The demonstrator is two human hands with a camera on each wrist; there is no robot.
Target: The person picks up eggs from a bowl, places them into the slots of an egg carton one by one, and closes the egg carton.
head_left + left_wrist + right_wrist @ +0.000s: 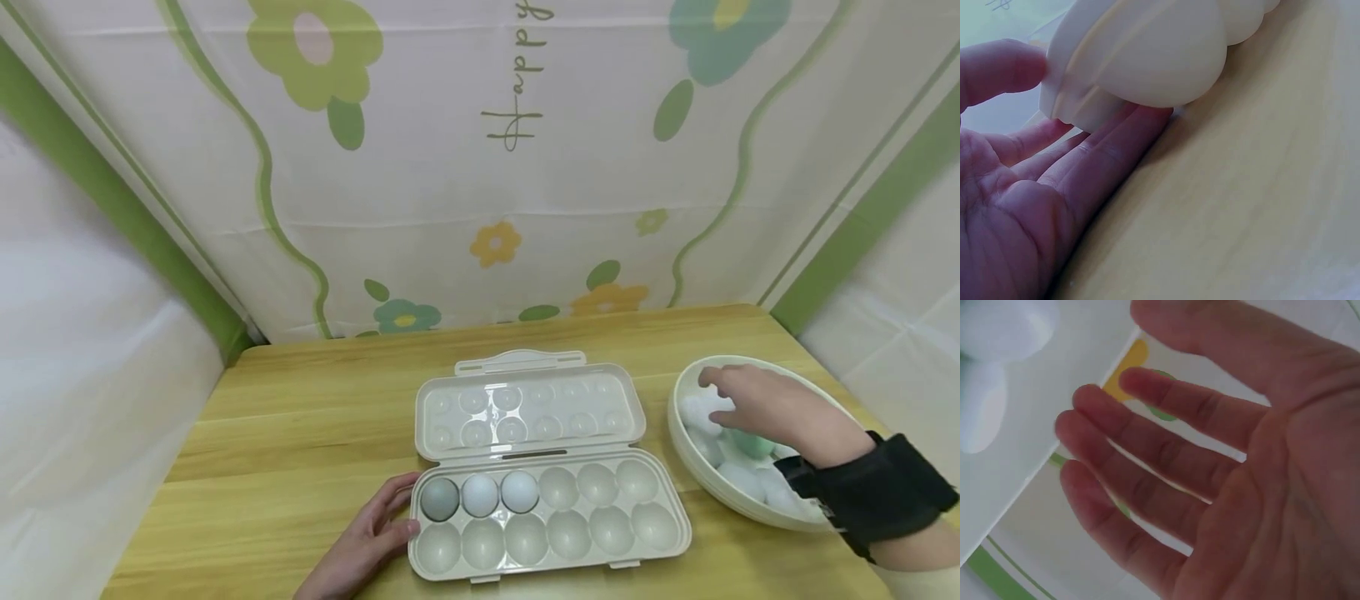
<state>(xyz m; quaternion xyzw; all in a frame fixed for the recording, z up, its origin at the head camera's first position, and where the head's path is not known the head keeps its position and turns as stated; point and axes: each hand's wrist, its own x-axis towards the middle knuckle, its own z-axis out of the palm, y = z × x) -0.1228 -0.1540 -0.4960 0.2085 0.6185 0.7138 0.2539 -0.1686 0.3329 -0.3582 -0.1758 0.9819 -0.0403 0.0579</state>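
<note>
An egg box (551,521) of cream plastic lies on the table with its lid (531,412) folded back. A grey-green egg (440,499) and two white eggs (480,496) sit in the left end of its back row. My left hand (367,533) holds the left end of the box, thumb at the rim and fingers (1110,150) reaching beneath it. Over a bowl (693,367) at the right hovers my right hand (783,408), palm bare and fingers (1141,487) loosely bent. White eggs (738,477) and a green egg (752,443) lie in that bowl, partly hidden by the hand.
The wooden table (300,433) ends at a hanging cloth (420,167) printed with flowers. White cloth also hangs at both sides. The bowl stands close to the right side of the egg box.
</note>
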